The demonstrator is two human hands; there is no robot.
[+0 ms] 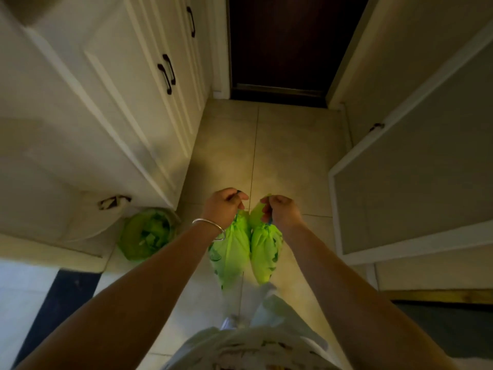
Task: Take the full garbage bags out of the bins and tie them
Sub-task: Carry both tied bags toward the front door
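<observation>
Before the dark brown door [280,44], above the beige tiled floor [288,145] — two bright green plastic garbage bags [229,252] hanging side by side, touching. Left hand [222,206] and right hand [282,212], fingers clamped on the gathered necks. Left of the bags — green-lined bin [148,236] against the white cabinet [106,102].

text: none legible | dark print on green bags [230,252]: too blurred to read

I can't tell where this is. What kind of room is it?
Probably a home entryway or hallway: white cabinets along one side, a dark door at the end, a tiled floor, and a small bin with a green bag.
</observation>
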